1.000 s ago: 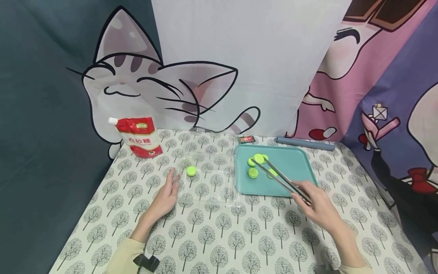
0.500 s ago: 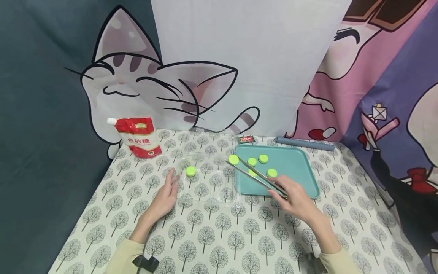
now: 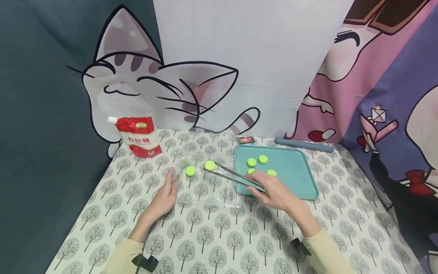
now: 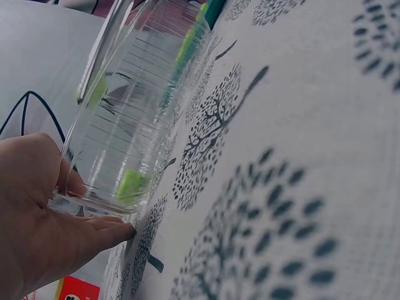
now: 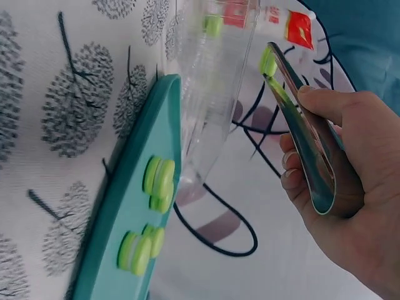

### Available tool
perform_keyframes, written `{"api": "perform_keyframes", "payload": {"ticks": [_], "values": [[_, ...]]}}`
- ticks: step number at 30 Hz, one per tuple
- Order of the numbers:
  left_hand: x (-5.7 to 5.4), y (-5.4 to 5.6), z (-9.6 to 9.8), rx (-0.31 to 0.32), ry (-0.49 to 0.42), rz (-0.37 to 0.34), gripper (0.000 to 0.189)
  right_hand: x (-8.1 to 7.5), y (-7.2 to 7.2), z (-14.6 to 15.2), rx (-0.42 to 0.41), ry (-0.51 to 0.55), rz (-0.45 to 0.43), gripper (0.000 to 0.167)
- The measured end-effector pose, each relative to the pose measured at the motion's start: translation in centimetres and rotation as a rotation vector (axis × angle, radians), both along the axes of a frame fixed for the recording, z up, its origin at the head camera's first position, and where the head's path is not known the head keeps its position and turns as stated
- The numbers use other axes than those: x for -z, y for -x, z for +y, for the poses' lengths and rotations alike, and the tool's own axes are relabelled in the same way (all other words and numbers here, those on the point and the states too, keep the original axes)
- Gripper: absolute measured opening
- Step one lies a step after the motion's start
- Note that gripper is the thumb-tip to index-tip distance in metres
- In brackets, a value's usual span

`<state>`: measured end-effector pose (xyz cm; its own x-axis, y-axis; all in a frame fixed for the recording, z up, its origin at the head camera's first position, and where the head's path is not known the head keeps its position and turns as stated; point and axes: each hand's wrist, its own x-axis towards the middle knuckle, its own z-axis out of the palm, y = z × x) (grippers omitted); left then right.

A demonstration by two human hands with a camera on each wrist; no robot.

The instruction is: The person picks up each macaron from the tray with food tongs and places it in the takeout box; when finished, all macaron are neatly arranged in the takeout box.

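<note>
My right hand [image 3: 273, 190] grips metal tongs [image 3: 236, 177], whose tips hold a light-green macaron [image 3: 210, 165] over the clear plastic box [image 3: 205, 196]. In the right wrist view, that macaron [image 5: 267, 61] is raised above the box's rim. Another green macaron [image 3: 190, 171] sits inside, near the box's left side. My left hand [image 3: 165, 198] holds the box's left edge; in the left wrist view, the thumb and fingers of the hand [image 4: 50, 219] lie on either side of the wall. Several green macarons [image 3: 262, 159] lie on the teal tray [image 3: 294, 167], one partly hidden by my right hand.
The box's clear lid [image 3: 208, 142] lies folded back behind it. A red-and-white spouted bag [image 3: 138, 137] stands at the back left. Behind the tray are a small red-and-green packet [image 3: 246, 140] and a grey-blue rod [image 3: 303, 144]. A tree-patterned cloth [image 3: 205, 243] covers the table.
My right hand has moved left with the tongs, carrying one macaron from the tray to above the box. My left hand stays at the box's left edge.
</note>
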<state>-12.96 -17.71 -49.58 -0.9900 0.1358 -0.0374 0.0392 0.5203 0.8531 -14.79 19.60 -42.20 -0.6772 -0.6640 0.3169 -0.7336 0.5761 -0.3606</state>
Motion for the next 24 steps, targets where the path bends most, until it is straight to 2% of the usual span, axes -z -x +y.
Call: {"api": "perform_keyframes", "payload": {"ticks": [6, 14, 19, 24], "values": [[0.0, 0.0, 0.0, 0.004, 0.004, 0.002, 0.063, -0.3, 1.2, -1.5, -0.006, -0.097, -0.09, 0.037], [0.1, 0.0, 0.0, 0.005, 0.005, 0.001, 0.063, 0.3, 2.7, -2.9, -0.065, -0.132, -0.096, 0.032], [0.0, 0.1, 0.0, 0.001, 0.006, 0.011, 0.063, 0.2, 3.3, -3.6, -0.041, -0.169, -0.102, 0.032], [0.0, 0.0, 0.0, 0.004, 0.015, 0.004, 0.063, 0.3, 3.3, -4.2, -0.015, -0.207, -0.142, 0.034]]}}
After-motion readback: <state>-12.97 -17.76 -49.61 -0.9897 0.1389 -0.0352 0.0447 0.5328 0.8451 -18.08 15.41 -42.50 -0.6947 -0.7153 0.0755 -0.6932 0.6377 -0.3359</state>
